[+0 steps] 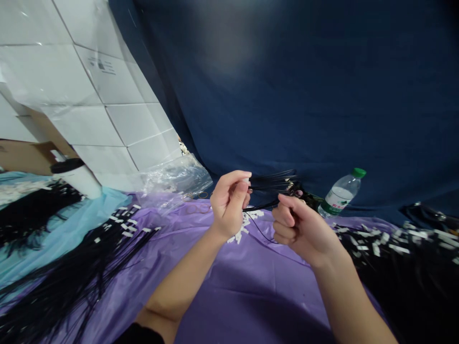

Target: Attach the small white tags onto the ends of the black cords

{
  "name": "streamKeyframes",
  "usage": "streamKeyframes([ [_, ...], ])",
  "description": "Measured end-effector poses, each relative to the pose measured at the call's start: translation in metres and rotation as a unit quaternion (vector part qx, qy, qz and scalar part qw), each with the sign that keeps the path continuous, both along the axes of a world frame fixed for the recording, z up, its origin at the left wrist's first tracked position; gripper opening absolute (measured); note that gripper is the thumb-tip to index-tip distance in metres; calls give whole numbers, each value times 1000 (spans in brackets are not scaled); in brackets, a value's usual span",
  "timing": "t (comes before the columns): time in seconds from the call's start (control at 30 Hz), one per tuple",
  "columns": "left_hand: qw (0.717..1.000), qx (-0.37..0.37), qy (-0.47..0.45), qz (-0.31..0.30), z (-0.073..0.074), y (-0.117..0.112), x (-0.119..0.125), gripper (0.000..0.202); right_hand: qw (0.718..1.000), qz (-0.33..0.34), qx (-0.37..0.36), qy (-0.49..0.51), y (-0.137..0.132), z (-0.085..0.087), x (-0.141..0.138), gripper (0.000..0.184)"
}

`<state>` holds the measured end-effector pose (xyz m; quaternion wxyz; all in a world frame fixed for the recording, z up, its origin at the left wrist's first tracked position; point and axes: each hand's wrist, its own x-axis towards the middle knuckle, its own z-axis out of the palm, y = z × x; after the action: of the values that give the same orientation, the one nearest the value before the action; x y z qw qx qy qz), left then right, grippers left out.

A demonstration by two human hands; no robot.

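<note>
My left hand (229, 203) is raised over the purple sheet and closed on black cords (263, 185), with a small white tab (245, 180) showing at its thumb and fingertip. The cords fan out to the right from its fingers. Just beside it, my right hand (301, 229) is curled with thumb and forefinger pressed together. A thin black cord (260, 229) loops between the two hands, and its end goes in at my right fingers, where the grip hides it. Below and behind my left hand lies a pile of white tabs (237, 235).
Black cords with white tabs lie in bundles on the left (82, 260) and right (394, 267). A water bottle (339, 196) with a green cap stands behind my right hand. A lidded white cup (84, 179), white boxes (89, 124) and a blue curtain (304, 95) surround the purple sheet (229, 291).
</note>
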<state>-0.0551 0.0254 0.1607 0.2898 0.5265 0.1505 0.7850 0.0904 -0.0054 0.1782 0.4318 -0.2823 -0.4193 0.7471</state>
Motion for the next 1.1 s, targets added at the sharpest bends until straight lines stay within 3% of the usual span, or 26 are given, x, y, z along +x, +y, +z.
streamKeyframes([
  [0.33, 999, 23, 18, 17, -2, 0, 1, 14, 998, 52, 5, 43, -5, 3, -3, 53],
  [0.43, 1000, 15, 17, 6, -1, -1, 1, 14, 999, 34, 37, 19, -6, -1, -6, 52],
  [0.5, 1000, -2, 12, -3, 1, -1, 1, 14, 995, -24, 93, -32, -7, -6, -8, 51],
  [0.57, 1000, -25, 10, -13, 2, -2, 1, 13, 969, -126, 179, -111, -8, -9, -10, 48],
  [0.67, 997, -62, 17, -33, 1, -4, 2, 14, 878, -275, 311, -239, -10, -12, -12, 36],
  [0.73, 995, -79, 27, -48, -1, -5, 4, 15, 826, -305, 371, -297, -11, -11, -13, 32],
  [0.77, 994, -84, 34, -53, -2, -6, 5, 15, 813, -300, 390, -311, -11, -11, -13, 32],
  [1.1, 993, -85, 87, -7, -8, -10, 10, 17, 818, -245, 428, -295, -8, -10, -13, 37],
])
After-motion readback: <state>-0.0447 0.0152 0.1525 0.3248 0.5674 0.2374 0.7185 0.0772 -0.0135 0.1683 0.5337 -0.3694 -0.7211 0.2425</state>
